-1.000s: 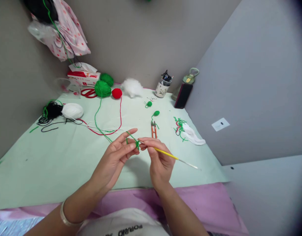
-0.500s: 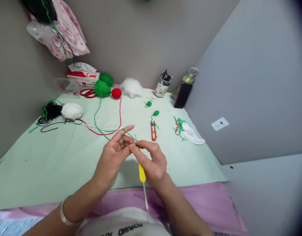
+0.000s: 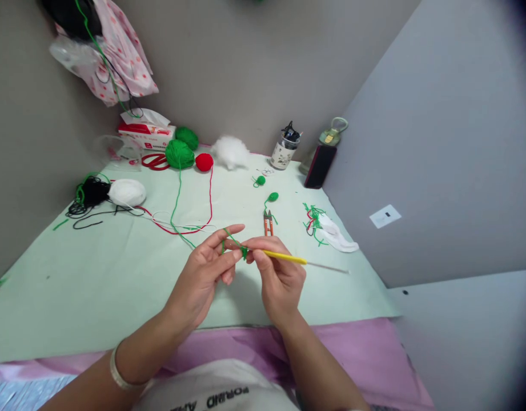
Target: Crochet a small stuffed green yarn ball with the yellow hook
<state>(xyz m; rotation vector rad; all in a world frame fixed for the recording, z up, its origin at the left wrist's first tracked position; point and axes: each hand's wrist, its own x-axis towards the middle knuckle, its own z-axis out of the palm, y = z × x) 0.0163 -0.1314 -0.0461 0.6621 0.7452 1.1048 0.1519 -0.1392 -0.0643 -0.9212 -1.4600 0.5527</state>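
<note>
My right hand (image 3: 282,279) grips a yellow-handled crochet hook (image 3: 288,258) between thumb and fingers, its metal shaft pointing off to the right. Pinched in my left hand (image 3: 207,268) is a small piece of green crochet work (image 3: 244,252), right at the hook's tip. Green yarn (image 3: 177,200) runs over my raised left index finger and back to the green yarn ball (image 3: 179,154). Beyond my right hand lie orange thread snips (image 3: 268,224), partly hidden by it, and a small green crocheted piece (image 3: 273,197).
Red (image 3: 204,162) and white (image 3: 128,193) yarn balls, black yarn (image 3: 93,194), red scissors (image 3: 155,161), a tissue box (image 3: 147,137) and white stuffing (image 3: 230,152) lie along the back and left. A pen cup (image 3: 284,154), phone (image 3: 320,165), bottle (image 3: 333,134) and yarn scraps (image 3: 316,220) are at right.
The crochet hook has swung from pointing down toward me to lying nearly level, its rear end to the right. My right hand has turned with it, and both hands have shifted slightly right.
</note>
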